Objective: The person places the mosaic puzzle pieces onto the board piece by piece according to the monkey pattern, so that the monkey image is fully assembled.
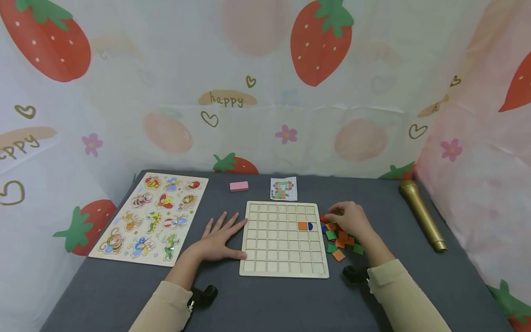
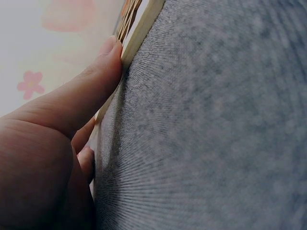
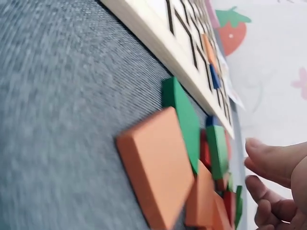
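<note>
A wooden grid board [image 1: 271, 251] lies flat on the dark cloth between the hands. An orange square [image 1: 303, 226] and a blue half-round piece [image 1: 310, 226] sit side by side in its right part. My left hand [image 1: 217, 242] rests with spread fingers at the board's left edge, thumb against the rim. Over the far end of a heap of small coloured pieces [image 1: 341, 243], right of the board, hovers my right hand [image 1: 351, 220]. In the right wrist view its thumb [image 3: 261, 151] and bent fingers stand slightly apart with nothing visible between them. A large orange piece [image 3: 160, 165] is nearest that camera.
Behind the board lie a patterned picture card [image 1: 284, 189] and a pink block [image 1: 238, 186]. An animal puzzle board [image 1: 151, 219] takes up the table's left side. At the far right lies a gold cylinder [image 1: 423, 216]. A strawberry-print curtain [image 1: 257, 133] hangs along the back.
</note>
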Demonstrator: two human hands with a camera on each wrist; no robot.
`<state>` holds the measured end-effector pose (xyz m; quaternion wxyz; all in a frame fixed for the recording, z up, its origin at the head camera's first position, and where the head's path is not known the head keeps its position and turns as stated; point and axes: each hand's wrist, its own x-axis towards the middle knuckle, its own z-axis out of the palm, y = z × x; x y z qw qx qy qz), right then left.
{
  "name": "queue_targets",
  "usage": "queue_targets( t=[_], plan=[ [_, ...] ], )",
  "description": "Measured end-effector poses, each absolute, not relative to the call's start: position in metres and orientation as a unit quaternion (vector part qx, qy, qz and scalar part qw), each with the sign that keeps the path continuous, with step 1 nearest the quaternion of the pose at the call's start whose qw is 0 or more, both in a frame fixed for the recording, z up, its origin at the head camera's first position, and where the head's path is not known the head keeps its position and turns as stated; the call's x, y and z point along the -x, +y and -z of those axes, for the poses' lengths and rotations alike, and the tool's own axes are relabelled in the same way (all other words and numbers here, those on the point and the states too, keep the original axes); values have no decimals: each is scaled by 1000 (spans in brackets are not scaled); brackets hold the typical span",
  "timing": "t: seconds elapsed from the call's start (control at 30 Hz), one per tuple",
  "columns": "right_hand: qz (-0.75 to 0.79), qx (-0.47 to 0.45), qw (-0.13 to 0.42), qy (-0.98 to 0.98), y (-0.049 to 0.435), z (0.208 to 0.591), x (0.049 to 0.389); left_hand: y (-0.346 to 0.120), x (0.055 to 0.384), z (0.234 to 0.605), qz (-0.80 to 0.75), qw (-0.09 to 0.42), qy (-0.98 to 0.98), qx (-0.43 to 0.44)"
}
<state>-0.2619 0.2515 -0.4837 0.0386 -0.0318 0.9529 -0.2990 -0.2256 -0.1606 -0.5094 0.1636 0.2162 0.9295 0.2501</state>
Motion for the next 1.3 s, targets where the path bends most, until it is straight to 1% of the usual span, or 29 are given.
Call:
queue_targets(
  t=[0.13, 0.27, 0.37, 0.5, 0.7, 0.8, 1.13, 1.3],
  plan=[
    [281, 38, 43, 958, 247, 490, 264, -159, 225, 511, -251, 164, 929, -215],
    [276, 23, 54, 959, 245, 491, 264, -156, 225, 510, -256, 167, 927, -215],
    [276, 16, 51, 960, 245, 491, 263, -155, 226, 510, -251, 166, 929, -216],
    [298, 18, 47, 953, 244, 490, 263, -156, 227, 510, -244, 167, 931, -213],
    [355, 4, 59, 933, 241, 487, 264, -157, 227, 509, -245, 170, 931, -210],
    [360, 2, 53, 931, 240, 484, 264, -157, 227, 508, -247, 170, 930, -213],
    [378, 35, 37, 924, 225, 475, 267, -157, 227, 508, -249, 169, 929, -217],
    [382, 47, 52, 922, 214, 476, 270, -159, 227, 507, -249, 171, 929, -215]
  ],
)
